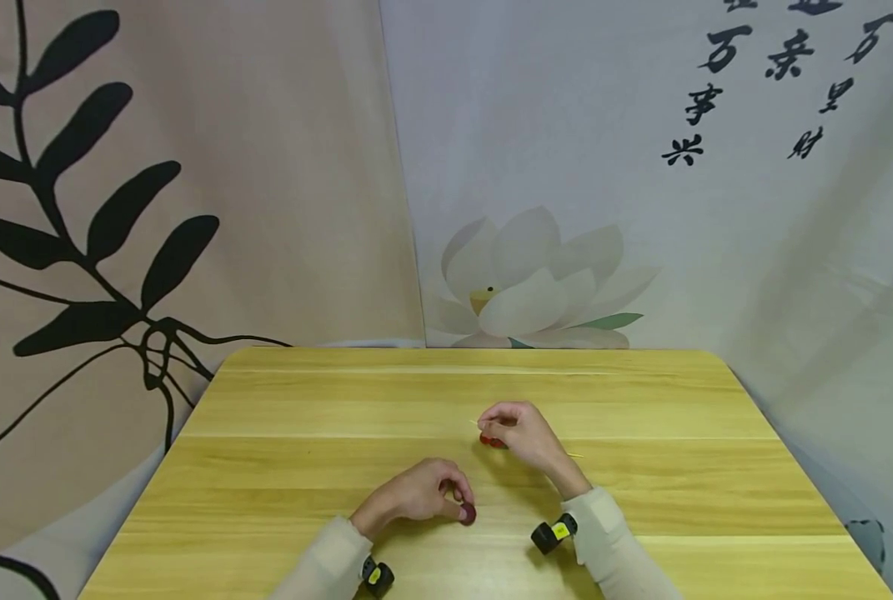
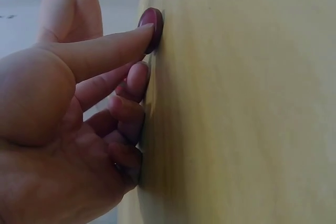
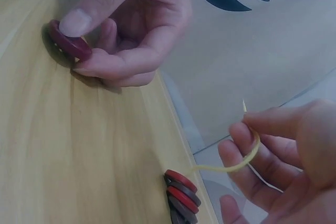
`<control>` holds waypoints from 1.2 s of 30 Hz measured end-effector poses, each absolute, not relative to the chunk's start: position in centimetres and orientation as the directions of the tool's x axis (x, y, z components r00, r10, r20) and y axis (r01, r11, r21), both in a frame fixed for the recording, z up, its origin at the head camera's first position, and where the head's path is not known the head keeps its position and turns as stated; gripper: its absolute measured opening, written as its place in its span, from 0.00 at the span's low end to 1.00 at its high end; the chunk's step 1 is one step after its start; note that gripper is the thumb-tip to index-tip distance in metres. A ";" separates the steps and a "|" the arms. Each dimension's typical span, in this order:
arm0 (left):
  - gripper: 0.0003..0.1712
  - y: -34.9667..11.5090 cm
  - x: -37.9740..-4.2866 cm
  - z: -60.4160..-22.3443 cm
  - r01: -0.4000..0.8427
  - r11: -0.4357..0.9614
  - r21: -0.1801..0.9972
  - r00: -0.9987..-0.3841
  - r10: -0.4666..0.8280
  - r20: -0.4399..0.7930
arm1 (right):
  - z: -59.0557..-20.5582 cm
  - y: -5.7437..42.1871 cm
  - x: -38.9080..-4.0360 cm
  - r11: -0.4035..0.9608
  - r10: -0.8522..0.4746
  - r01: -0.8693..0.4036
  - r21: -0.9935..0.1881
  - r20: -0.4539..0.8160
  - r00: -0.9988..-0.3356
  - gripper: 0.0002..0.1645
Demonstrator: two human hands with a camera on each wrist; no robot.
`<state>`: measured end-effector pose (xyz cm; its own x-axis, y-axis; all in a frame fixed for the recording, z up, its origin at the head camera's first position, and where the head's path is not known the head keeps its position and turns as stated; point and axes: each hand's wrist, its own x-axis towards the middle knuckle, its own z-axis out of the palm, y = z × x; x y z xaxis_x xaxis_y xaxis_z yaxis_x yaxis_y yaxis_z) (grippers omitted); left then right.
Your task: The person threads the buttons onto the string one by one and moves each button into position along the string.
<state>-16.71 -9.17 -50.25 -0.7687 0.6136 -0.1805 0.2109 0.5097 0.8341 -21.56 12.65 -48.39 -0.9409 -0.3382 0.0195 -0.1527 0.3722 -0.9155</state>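
In the head view my left hand (image 1: 423, 492) rests low over the table and pinches a dark red disc (image 1: 469, 513) by its edge. The right wrist view shows that disc tilted on its rim between thumb and fingertips, close to the tabletop. Farther back and to the right, my right hand (image 1: 519, 432) pinches a thin yellow cord (image 3: 226, 169) near its pointed end. Several red and dark discs (image 3: 182, 195) sit together along the cord, just below the right hand. The left wrist view shows my left thumb pressed on the face of its disc.
Both hands work over a wooden table (image 1: 266, 500) with light grain. A yellow cord tail (image 1: 575, 456) shows beside the right wrist. Printed curtains (image 1: 303, 167) hang behind the table's back edge. Black cameras (image 1: 554, 533) are strapped to both wrists.
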 end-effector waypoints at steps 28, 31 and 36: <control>0.05 -9.1 -17.2 -50.8 0.073 0.461 0.884 -0.924 0.365 -0.114 | -44.3 11.7 -19.5 0.347 -0.350 -0.158 -0.924 0.028 -0.936 0.06; 0.05 -9.1 -17.3 -50.9 0.069 0.452 0.890 -0.937 0.337 -0.098 | -44.4 11.6 -19.6 0.339 -0.353 -0.158 -0.928 0.030 -0.935 0.06; 0.04 -9.1 -17.4 -51.0 0.071 0.431 0.900 -0.960 0.276 -0.056 | -44.4 11.5 -19.7 0.341 -0.361 -0.157 -0.927 0.025 -0.932 0.07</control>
